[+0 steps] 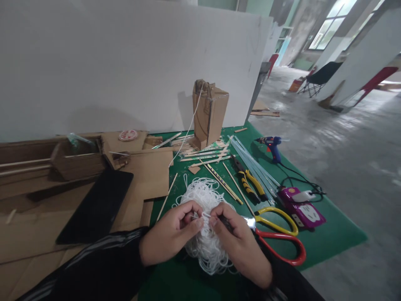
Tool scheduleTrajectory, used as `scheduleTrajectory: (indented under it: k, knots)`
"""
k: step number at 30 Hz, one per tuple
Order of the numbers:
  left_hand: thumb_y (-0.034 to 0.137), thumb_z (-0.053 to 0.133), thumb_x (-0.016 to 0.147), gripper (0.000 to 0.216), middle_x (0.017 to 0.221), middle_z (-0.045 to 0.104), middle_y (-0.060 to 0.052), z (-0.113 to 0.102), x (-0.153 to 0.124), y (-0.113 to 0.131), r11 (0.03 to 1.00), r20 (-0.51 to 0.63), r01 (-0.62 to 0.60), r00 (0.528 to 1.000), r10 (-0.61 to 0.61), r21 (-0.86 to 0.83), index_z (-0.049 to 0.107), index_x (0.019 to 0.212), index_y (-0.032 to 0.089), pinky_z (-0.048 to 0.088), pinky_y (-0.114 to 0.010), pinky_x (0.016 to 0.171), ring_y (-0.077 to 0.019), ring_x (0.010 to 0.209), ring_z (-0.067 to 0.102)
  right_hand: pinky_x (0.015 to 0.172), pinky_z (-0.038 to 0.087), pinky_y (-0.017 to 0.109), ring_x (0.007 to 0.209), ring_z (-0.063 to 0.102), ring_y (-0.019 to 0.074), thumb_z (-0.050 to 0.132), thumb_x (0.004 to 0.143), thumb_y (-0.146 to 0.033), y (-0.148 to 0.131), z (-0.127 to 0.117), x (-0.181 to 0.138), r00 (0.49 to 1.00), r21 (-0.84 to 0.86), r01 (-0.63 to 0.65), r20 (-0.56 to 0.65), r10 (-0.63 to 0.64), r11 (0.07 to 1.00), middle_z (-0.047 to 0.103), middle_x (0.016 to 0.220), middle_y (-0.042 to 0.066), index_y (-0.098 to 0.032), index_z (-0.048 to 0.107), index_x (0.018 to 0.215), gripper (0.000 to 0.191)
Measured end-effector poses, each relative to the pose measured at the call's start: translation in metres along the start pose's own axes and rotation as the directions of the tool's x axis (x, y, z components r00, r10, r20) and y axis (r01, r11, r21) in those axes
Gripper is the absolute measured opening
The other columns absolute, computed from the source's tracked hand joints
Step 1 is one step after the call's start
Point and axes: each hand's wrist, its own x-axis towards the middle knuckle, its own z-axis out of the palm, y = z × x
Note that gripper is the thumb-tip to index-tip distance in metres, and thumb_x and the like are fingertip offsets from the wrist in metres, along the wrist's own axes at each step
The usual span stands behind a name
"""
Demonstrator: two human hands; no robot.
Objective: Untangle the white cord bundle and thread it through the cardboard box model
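Observation:
A tangled heap of white string (205,251) lies on the green table top below both my hands. My left hand (175,232) is closed, thumb against curled fingers, pinching a strand of the string. Just to the right, my right hand (236,240) pinches the strand too, with a short length showing between the fingertips. Beside my right hand lie large scissors (280,234) with one yellow and one red handle loop; the blades are mostly hidden by the hand.
Pliers (247,179), clear glue sticks (253,167), wooden sticks (222,182), a blue glue gun (272,146) and a purple power strip (302,209) lie to the right. A cardboard structure (213,113) stands at the back. Cardboard (150,173) and a black tablet-like slab (97,209) lie left.

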Motion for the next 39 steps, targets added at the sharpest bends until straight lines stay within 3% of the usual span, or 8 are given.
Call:
scheduleTrajectory:
  k: [13,23,25,30,34,39]
  knots:
    - [0.037,0.047,0.094,0.019,0.073,0.04,0.004,-0.0007,0.0005,0.0012,0.999,-0.006,0.005,1.0,-0.004,0.047,0.054,0.094,0.018,0.035,-0.025,0.061,-0.0126,0.066,0.038,0.058,0.035,0.024,0.068,0.045,0.013,0.051,0.094,-0.03,0.0021,0.0032,0.0018,0.998,0.029,-0.054,-0.021,0.055,0.998,0.05,0.076,0.0,-0.019,0.055,0.082,0.017]
    - [0.045,0.051,0.093,0.028,0.068,0.035,0.006,0.0036,0.0014,0.0018,0.998,-0.033,0.039,0.999,-0.038,0.05,0.053,0.088,0.018,0.029,-0.023,0.054,-0.0108,0.061,0.033,0.064,0.041,0.026,0.073,0.05,0.0146,0.051,0.094,-0.026,0.0048,0.0064,-0.0018,0.998,-0.002,0.026,-0.057,-0.026,1.0,0.053,0.083,0.001,-0.02,0.055,0.091,0.008]
    - [0.046,0.052,0.092,0.029,0.067,0.036,0.006,0.0032,0.0025,0.0023,0.999,-0.025,0.047,0.999,-0.046,0.016,0.054,0.089,0.017,0.028,-0.024,0.054,-0.0108,0.06,0.032,0.067,0.042,0.027,0.075,0.051,0.0149,0.049,0.094,-0.02,0.0064,0.0068,-0.0038,0.994,-0.013,0.083,-0.072,-0.084,0.996,0.052,0.086,0.001,-0.021,0.052,0.094,0.003]
    - [0.049,0.055,0.088,0.034,0.068,0.038,0.005,0.0013,0.0042,0.0023,0.995,-0.011,0.064,0.998,-0.065,-0.076,0.056,0.085,0.015,0.026,-0.025,0.055,-0.0114,0.062,0.033,0.08,0.042,0.033,0.091,0.05,0.018,0.045,0.087,-0.005,0.0067,0.0054,-0.0062,0.934,-0.217,0.343,-0.023,-0.356,0.914,0.052,0.093,0.002,-0.021,0.051,0.091,0.018]
    - [0.048,0.058,0.087,0.034,0.07,0.042,0.004,0.0009,0.0042,0.0012,0.984,0.006,0.063,0.998,-0.063,-0.166,0.057,0.084,0.014,0.028,-0.024,0.058,-0.011,0.064,0.034,0.081,0.04,0.034,0.094,0.049,0.0193,0.048,0.085,-0.003,0.0037,0.0045,-0.0071,0.923,-0.351,0.36,0.002,-0.384,0.864,0.054,0.096,0.003,-0.022,0.052,0.095,0.021]
    - [0.046,0.063,0.084,0.034,0.074,0.046,0.002,0.001,0.0054,0.0007,0.956,0.052,0.107,0.994,-0.096,-0.273,0.057,0.084,0.013,0.031,-0.024,0.061,-0.0111,0.066,0.038,0.081,0.039,0.035,0.094,0.049,0.0198,0.056,0.082,-0.006,0.0033,0.0045,-0.0069,0.919,-0.388,0.371,0.022,-0.394,0.844,0.055,0.096,0.002,-0.021,0.052,0.092,0.019]
